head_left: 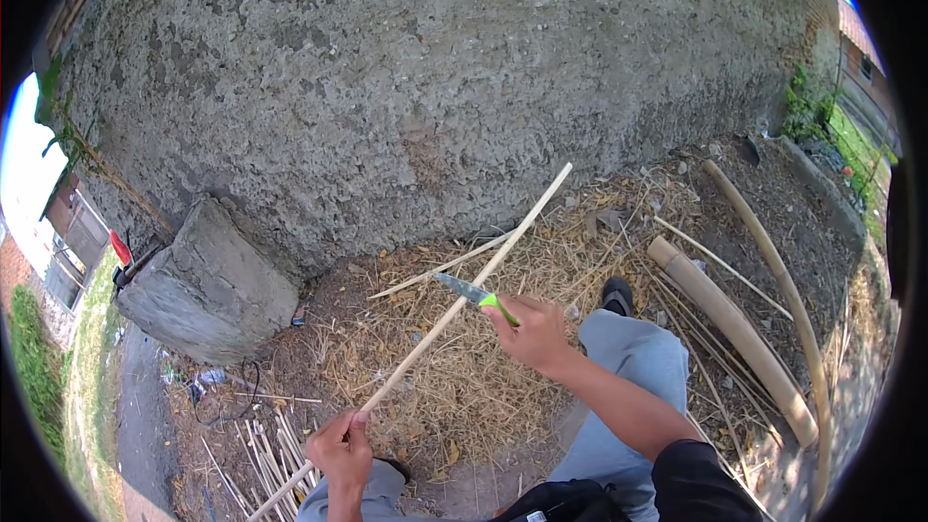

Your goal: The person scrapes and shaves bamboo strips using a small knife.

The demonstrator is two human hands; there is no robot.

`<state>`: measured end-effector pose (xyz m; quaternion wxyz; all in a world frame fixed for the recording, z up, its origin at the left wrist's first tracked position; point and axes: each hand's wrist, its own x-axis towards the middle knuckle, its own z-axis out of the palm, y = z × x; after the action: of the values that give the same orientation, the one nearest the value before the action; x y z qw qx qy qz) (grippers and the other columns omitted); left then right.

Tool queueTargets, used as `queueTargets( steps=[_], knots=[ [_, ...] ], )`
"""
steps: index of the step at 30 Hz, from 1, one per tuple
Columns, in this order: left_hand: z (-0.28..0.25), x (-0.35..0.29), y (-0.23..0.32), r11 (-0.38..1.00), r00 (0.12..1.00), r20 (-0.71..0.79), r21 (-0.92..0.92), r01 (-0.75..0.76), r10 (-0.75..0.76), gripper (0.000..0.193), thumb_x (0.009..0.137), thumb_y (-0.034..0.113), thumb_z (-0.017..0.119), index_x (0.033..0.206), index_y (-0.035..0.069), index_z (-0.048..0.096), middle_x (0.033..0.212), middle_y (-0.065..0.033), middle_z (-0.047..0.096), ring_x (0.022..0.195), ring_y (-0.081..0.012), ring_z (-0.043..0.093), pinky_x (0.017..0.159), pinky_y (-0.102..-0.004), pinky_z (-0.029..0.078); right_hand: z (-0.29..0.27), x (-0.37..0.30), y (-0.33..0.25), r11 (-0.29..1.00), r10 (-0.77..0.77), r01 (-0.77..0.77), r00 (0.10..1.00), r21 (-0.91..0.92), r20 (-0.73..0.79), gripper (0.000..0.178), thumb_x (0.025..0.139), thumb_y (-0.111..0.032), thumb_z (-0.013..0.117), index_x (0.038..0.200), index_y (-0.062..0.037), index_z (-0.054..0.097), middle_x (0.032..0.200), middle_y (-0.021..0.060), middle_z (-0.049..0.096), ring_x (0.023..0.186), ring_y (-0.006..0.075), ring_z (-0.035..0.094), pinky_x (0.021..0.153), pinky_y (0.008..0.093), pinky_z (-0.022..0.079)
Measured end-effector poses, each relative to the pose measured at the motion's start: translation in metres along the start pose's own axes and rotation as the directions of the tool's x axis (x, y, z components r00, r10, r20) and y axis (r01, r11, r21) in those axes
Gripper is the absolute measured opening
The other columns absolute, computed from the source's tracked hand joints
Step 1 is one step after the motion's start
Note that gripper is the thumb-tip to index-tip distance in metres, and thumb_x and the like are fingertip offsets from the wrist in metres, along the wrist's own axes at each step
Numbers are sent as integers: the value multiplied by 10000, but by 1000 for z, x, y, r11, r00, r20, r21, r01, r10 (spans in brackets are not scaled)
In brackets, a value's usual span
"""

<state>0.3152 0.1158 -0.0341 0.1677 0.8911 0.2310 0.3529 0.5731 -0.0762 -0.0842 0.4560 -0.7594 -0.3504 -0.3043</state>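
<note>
A long, pale bamboo strip (pixel 418 356) slants from the lower left up to the right in front of me. My left hand (pixel 340 449) is closed around its lower part, thumb along the top. My right hand (pixel 531 333) grips a knife (pixel 495 306) by its bright green handle. The grey blade points left and lies across the strip, around its middle; whether the edge bites into the wood I cannot tell. Beyond the blade, another thin bamboo strip (pixel 425 276) rests on the ground and passes behind the held one.
Straw-like shavings (pixel 483 377) cover the ground. Several cut strips (pixel 275 454) lie at lower left. Thick bamboo poles (pixel 739 338) lie at right. A concrete block (pixel 213 280) stands at left against the rough grey wall (pixel 435 87). My shoe (pixel 617 296) is beyond my right arm.
</note>
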Motion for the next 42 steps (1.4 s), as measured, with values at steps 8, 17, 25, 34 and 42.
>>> queueTargets(
  steps=[8, 17, 25, 34, 42],
  knots=[
    [-26, -12, -16, 998, 998, -21, -33, 59, -60, 141, 829, 116, 724, 782, -12, 689, 586, -122, 567, 488, -245, 535, 475, -312, 373, -5, 10, 3, 998, 48, -48, 999, 39, -20, 298, 938, -321, 622, 926, -50, 748, 504, 99, 578, 395, 231, 538, 407, 366, 397],
    [-110, -111, -4, 961, 966, 45, 122, 248, -255, 105, 873, 70, 615, 840, -10, 675, 623, -141, 560, 560, -276, 517, 564, -382, 418, -9, -5, -10, 990, -33, 19, 995, 137, 97, 293, 938, -320, 622, 938, -59, 754, 480, 75, 555, 384, 193, 530, 375, 341, 358],
    [-115, -187, 0, 871, 871, -19, -52, 489, -490, 278, 930, 68, 591, 681, -24, 508, 581, -50, 320, 549, -141, 296, 500, -332, 248, -4, -9, -29, 942, -111, 79, 990, 327, 83, 273, 935, -295, 633, 901, -52, 754, 499, 66, 584, 378, 180, 519, 371, 341, 366],
    [-120, -225, 1, 915, 911, -90, -7, 404, -403, 323, 945, 138, 624, 661, 20, 525, 543, -1, 352, 513, -113, 281, 463, -322, 217, -1, -1, -24, 980, -43, 9, 985, 199, 167, 242, 904, -311, 668, 910, -84, 753, 551, 64, 603, 400, 181, 528, 361, 339, 375],
    [-122, -231, 12, 918, 919, -44, 38, 394, -392, 218, 949, 169, 623, 827, 4, 693, 524, -47, 437, 475, -125, 358, 447, -324, 268, -6, -2, -24, 988, -46, 13, 977, 154, 211, 323, 893, -370, 668, 988, -71, 747, 531, 64, 571, 411, 200, 540, 387, 365, 396]
  ],
)
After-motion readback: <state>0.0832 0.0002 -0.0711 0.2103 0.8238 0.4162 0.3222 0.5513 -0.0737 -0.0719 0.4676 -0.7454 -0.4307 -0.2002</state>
